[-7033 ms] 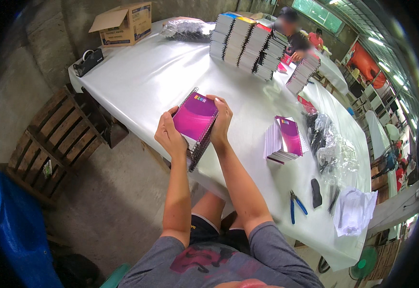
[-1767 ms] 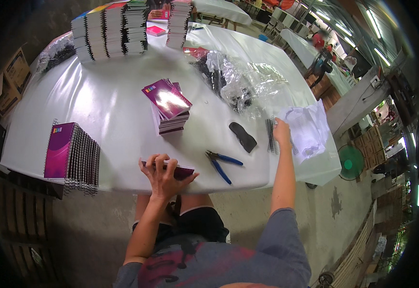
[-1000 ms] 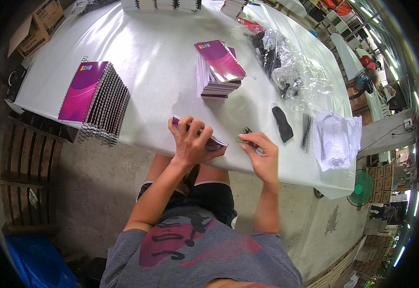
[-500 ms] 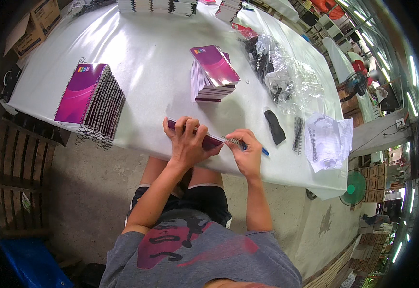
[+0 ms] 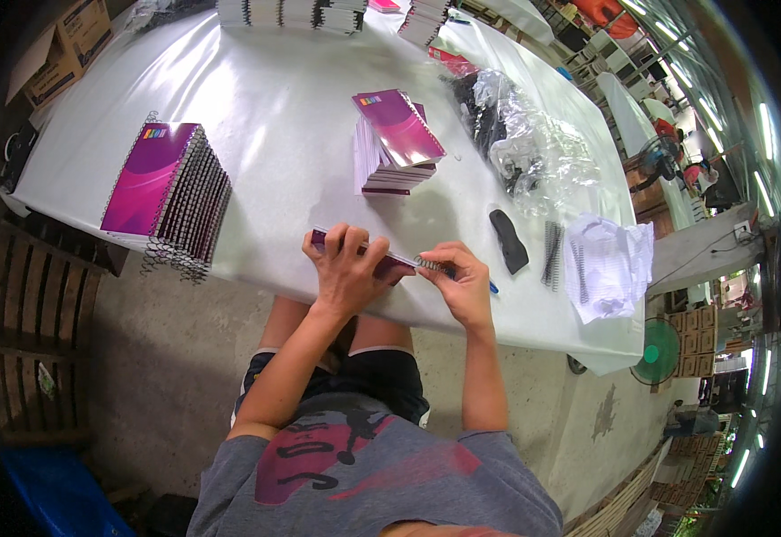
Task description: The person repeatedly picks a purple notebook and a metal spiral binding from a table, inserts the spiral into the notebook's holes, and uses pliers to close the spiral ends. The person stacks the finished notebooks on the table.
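Observation:
My left hand is closed round a purple-covered notebook, holding it on edge near the table's front. Between the fingers and thumb of my right hand is a dark spiral binding coil, its end touching the notebook's right corner. How far the coil runs into the holes cannot be made out. Beyond my hands stands a stack of unbound purple notebooks, the top one lying askew. To the left is a tall pile of spiral-bound purple notebooks. A blue pen lies partly behind my right hand.
Right of my hands lie a black eyeglass-case-like object, loose coils and crumpled white paper. Clear plastic wrapping with dark contents lies farther back. More bound books line the far edge. A green fan stands beyond the table's right edge.
My right hand has shifted very slightly, its fingers still pinching the coil at the notebook's corner. My left hand keeps its grip. The whole view has moved a little.

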Motion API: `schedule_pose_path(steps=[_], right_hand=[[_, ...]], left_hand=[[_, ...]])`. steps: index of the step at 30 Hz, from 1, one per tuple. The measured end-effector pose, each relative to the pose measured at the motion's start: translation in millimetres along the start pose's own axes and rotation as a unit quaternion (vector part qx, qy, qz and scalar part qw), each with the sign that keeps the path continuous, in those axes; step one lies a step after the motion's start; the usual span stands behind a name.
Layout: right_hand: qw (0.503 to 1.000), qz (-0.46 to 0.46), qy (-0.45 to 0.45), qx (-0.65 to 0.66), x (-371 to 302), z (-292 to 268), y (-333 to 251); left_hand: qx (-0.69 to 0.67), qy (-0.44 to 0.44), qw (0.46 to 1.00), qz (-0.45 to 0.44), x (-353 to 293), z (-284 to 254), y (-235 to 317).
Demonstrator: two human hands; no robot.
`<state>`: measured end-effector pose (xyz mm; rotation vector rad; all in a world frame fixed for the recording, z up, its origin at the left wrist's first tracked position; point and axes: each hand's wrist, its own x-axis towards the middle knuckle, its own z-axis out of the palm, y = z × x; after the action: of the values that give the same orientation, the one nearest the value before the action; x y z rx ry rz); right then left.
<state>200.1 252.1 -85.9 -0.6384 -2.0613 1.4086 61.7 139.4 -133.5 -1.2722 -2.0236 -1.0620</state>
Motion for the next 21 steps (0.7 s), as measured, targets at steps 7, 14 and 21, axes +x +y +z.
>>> schedule_pose_path(steps=[7, 14, 21], right_hand=[[0.996, -0.005, -0.030, -0.089, 1.6, -2.7, -17.9], [0.977, 0.042, -0.156, -0.141, 0.1, -17.3, -33.9], [0.992, 0.019, -0.048, -0.115, -10.2, -3.2, -46.3]], left_hand=[[-0.032, -0.004, 0.999, 0.009, -5.5, 0.1, -3.7], [0.014, -0.028, 0.999, 0.044, -10.2, -0.2, -7.1], [-0.029, -0.034, 0.998, 0.035, -5.2, -9.3, -2.4]])
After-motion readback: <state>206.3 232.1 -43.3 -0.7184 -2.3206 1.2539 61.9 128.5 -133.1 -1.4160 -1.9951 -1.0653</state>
